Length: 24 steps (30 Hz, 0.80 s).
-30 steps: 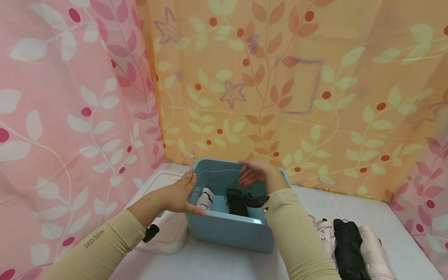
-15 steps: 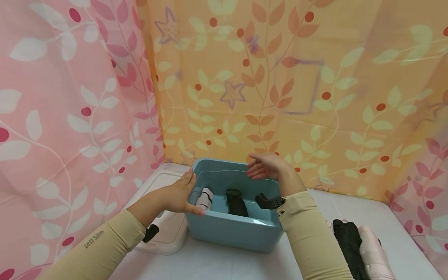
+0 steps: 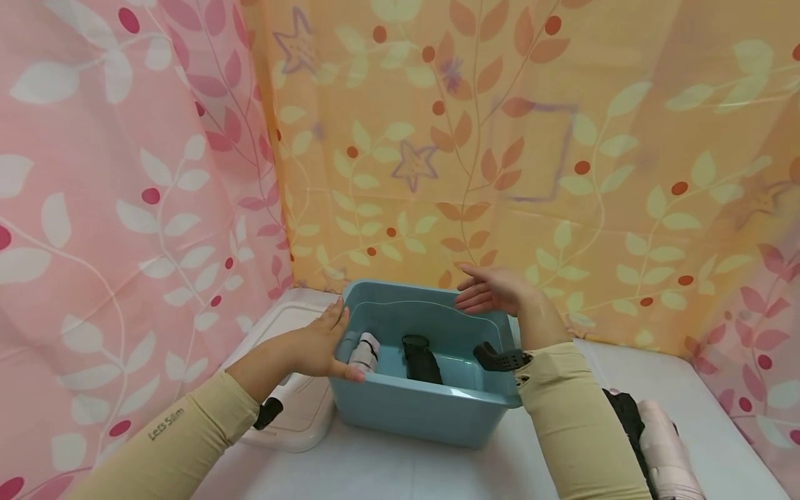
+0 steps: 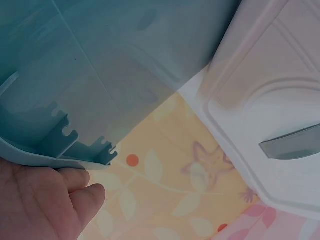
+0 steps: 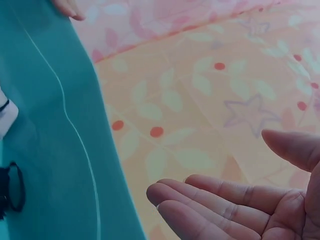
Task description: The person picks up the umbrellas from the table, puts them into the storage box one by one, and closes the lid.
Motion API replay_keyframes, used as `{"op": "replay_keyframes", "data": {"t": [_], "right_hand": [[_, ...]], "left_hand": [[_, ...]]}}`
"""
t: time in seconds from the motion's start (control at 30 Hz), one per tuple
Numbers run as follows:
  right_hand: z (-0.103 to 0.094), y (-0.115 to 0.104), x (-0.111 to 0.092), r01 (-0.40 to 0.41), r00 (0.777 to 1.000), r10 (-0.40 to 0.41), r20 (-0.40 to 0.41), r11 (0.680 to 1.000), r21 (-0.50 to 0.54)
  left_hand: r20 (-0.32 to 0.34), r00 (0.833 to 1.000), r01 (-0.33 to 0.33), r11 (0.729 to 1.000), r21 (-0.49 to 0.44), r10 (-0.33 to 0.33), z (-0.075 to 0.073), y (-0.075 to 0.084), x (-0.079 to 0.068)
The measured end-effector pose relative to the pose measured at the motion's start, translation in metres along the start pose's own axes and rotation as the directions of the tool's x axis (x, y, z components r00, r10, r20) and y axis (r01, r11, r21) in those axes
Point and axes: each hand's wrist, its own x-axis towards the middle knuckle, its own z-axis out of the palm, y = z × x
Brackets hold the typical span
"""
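A blue plastic storage bin stands open-topped on the white surface. Inside lie a pale roll with a dark band, at the left, and a black rolled bundle with a loop at one end, near the middle. My left hand rests on the bin's left front corner, fingers stretched along the side rim and thumb across the front rim. Spread and holding nothing, my right hand hovers over the back right of the bin; its palm and straight fingers show in the right wrist view.
A white lid lies left of the bin, partly under my left forearm; its grey latch shows in the left wrist view. At right are a black roll and a pale pink roll. Patterned curtains hang behind.
My right hand has moved right and slightly up, away from the bin's middle. Its sleeve now covers more of the rolls at right. My left hand stays on the rim.
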Motion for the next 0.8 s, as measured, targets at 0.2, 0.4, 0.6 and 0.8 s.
{"op": "replay_keyframes", "data": {"t": [0.2, 0.4, 0.6, 0.8], "right_hand": [[-0.022, 0.003, -0.019, 0.025, 0.999, -0.028, -0.033, 0.997, -0.072], [-0.045, 0.012, -0.043, 0.052, 0.997, -0.057, -0.058, 0.996, -0.079], [-0.066, 0.027, -0.069, 0.071, 0.992, -0.084, -0.097, 0.989, -0.132], [-0.090, 0.049, -0.104, 0.027, 0.986, -0.062, -0.155, 0.974, -0.223]], "left_hand": [[-0.004, 1.000, -0.005, 1.000, 0.006, 0.005, -0.001, 0.000, 0.003], [-0.007, 1.000, -0.007, 1.000, 0.008, 0.007, -0.001, -0.002, 0.005], [-0.010, 1.000, 0.002, 1.000, 0.017, -0.002, 0.000, -0.005, 0.005], [-0.003, 1.000, -0.002, 1.000, -0.005, 0.002, 0.002, -0.003, 0.002]]}}
